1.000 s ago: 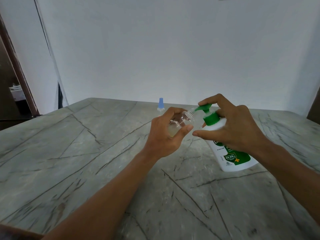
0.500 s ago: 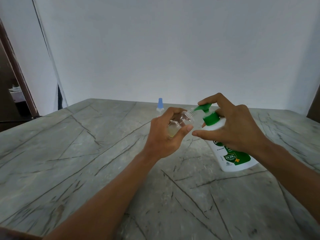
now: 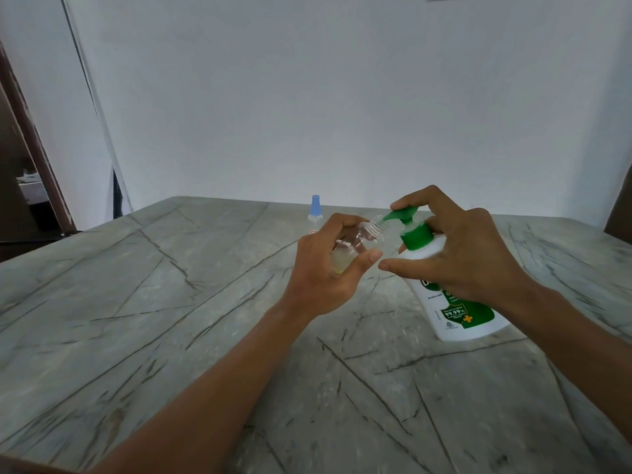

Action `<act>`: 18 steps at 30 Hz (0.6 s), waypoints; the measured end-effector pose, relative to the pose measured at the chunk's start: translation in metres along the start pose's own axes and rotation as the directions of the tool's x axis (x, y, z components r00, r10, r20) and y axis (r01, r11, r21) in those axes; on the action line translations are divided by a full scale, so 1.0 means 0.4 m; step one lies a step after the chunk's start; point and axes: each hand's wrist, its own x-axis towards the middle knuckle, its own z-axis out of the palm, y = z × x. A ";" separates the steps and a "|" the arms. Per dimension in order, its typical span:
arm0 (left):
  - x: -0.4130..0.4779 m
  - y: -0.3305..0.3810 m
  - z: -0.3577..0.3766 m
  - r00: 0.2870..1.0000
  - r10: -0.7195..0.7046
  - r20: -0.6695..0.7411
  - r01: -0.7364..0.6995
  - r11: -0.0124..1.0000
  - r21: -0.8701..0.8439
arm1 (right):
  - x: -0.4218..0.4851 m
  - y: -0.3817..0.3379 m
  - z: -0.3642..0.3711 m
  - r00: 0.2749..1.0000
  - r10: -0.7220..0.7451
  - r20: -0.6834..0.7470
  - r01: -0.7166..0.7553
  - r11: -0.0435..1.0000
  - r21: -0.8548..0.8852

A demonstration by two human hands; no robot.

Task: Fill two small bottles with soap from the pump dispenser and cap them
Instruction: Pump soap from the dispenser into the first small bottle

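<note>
Two bare hands meet over a grey, dark-veined stone counter [image 3: 136, 302], seen from the wearer's own eye level. The left hand [image 3: 325, 268] is curled around a small clear bottle [image 3: 355, 237], thumb on the near side and fingers wrapped over the far side. It holds the bottle tilted in the air, above the counter. The bottle's uncapped, threaded neck points up and to the right and sits right at the spout of the green pump head [image 3: 403, 213]. A little pale yellowish liquid shows in its lower end.

The right hand [image 3: 458, 254] clasps the shoulder of a white pump dispenser [image 3: 458, 316] with a green label, which stands on the counter. Its index finger is hooked over the top of the pump head, and its thumb reaches forward, almost touching the left thumb.

Beyond the left hand, a second small bottle [image 3: 315, 213] with a pale blue cap stands upright on the counter. A plain white wall [image 3: 342, 97] rises behind, with a dark door frame [image 3: 34, 148] at far left.
</note>
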 end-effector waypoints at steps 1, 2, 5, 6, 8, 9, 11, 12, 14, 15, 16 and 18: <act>0.000 -0.001 0.000 1.000 0.000 -0.001 0.000 1.000 -0.003 | 0.000 -0.002 -0.001 1.000 -0.013 0.005 0.013 1.000 0.002; 0.000 -0.001 -0.001 1.000 -0.003 -0.006 0.003 1.000 -0.007 | 0.001 -0.005 -0.002 1.000 -0.029 0.010 0.029 1.000 0.002; 0.003 -0.003 -0.004 1.000 -0.009 -0.025 0.009 1.000 -0.012 | 0.000 -0.009 -0.004 0.998 -0.056 0.027 0.055 0.998 0.009; 0.003 -0.003 -0.005 1.000 -0.008 -0.026 0.007 1.000 -0.008 | -0.001 -0.009 -0.004 0.998 -0.058 0.028 0.057 0.998 0.007; 0.003 0.000 -0.005 1.000 -0.004 -0.027 0.004 1.000 -0.005 | 0.000 -0.008 -0.003 0.998 -0.050 0.028 0.051 0.999 -0.004; 0.004 0.001 -0.005 1.000 -0.003 -0.029 0.003 1.000 -0.007 | 0.001 -0.010 -0.003 0.999 -0.042 0.026 0.042 0.999 -0.004; 0.004 0.001 -0.005 0.999 -0.004 -0.032 0.003 1.000 -0.014 | 0.002 -0.011 -0.002 0.999 -0.026 0.020 0.026 1.000 0.003; 0.004 0.001 -0.006 1.000 -0.003 -0.030 0.003 1.000 -0.012 | 0.002 -0.011 -0.002 1.000 -0.018 0.016 0.018 1.000 0.006; 0.004 0.001 -0.006 1.000 0.001 -0.017 -0.001 1.000 -0.003 | -0.001 -0.009 -0.003 1.000 -0.010 0.001 0.010 1.000 0.022; 0.003 0.000 -0.006 1.000 0.004 -0.006 -0.004 1.000 -0.002 | -0.002 -0.007 -0.003 1.000 -0.008 -0.007 0.008 0.999 0.031; 0.002 0.000 -0.005 1.000 0.005 0.001 -0.005 1.000 -0.001 | -0.002 -0.006 -0.004 1.000 -0.006 -0.012 0.006 0.999 0.035; 0.001 0.000 -0.003 1.000 0.004 0.003 -0.004 1.000 -0.009 | -0.001 -0.008 -0.003 1.000 -0.005 -0.009 0.005 0.999 0.038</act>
